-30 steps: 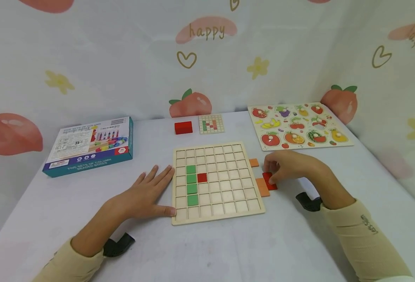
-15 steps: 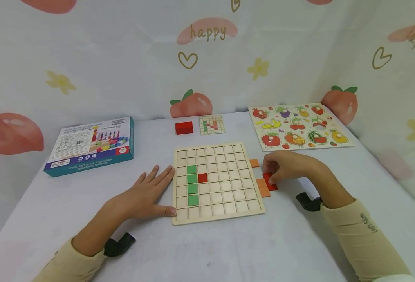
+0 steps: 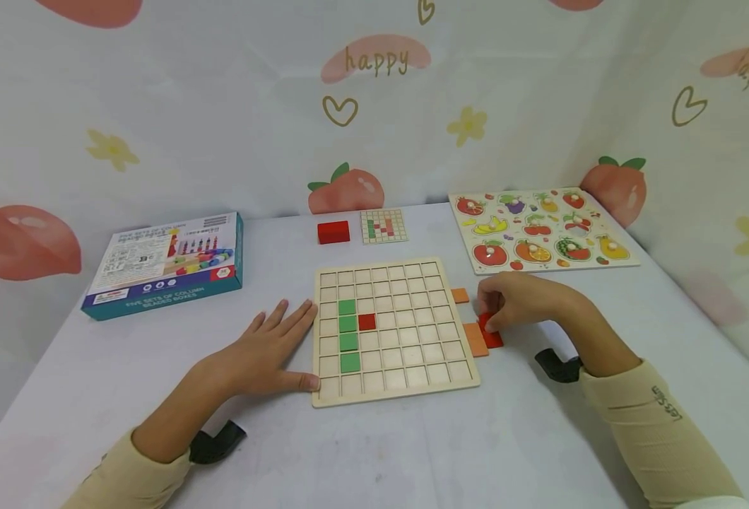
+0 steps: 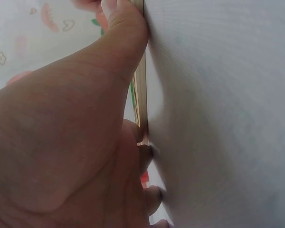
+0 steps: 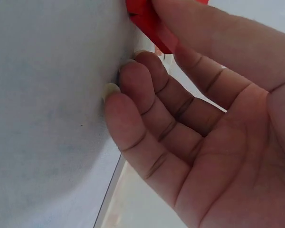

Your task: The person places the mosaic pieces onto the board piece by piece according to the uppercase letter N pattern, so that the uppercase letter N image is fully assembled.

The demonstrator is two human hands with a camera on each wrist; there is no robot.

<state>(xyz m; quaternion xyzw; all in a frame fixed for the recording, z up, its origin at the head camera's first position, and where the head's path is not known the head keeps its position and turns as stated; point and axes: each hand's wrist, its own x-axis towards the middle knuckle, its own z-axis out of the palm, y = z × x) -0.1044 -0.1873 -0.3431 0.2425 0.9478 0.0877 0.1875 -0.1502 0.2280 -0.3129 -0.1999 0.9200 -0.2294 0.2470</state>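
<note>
A pale wooden grid board (image 3: 417, 336) lies flat in the middle of the table. My left hand (image 3: 256, 364) lies spread against its left side, thumb and fingertips right at the edge; the left wrist view shows the thumb (image 4: 126, 33) along the board's side. Several green squares (image 3: 348, 342) form a column in the grid, with one red square (image 3: 367, 322) to their right. Beyond the board's right edge, my right hand (image 3: 530, 300) pinches a red tile (image 3: 494, 339) between thumb and index finger. The red tile (image 5: 149, 23) is partly hidden behind the thumb in the right wrist view.
Next to the red tile lies an orange rectangle (image 3: 476, 341), with a smaller orange piece (image 3: 460, 295) behind it. Farther back are a red block (image 3: 333, 232), a small pattern card (image 3: 384, 226), a fruit puzzle board (image 3: 521, 226) and, at left, a toy box (image 3: 164, 265).
The left hand stays at the board's edge. My right hand keeps its grip on the red tile, whose near end has slid very slightly toward me; the head view has shifted a little.
</note>
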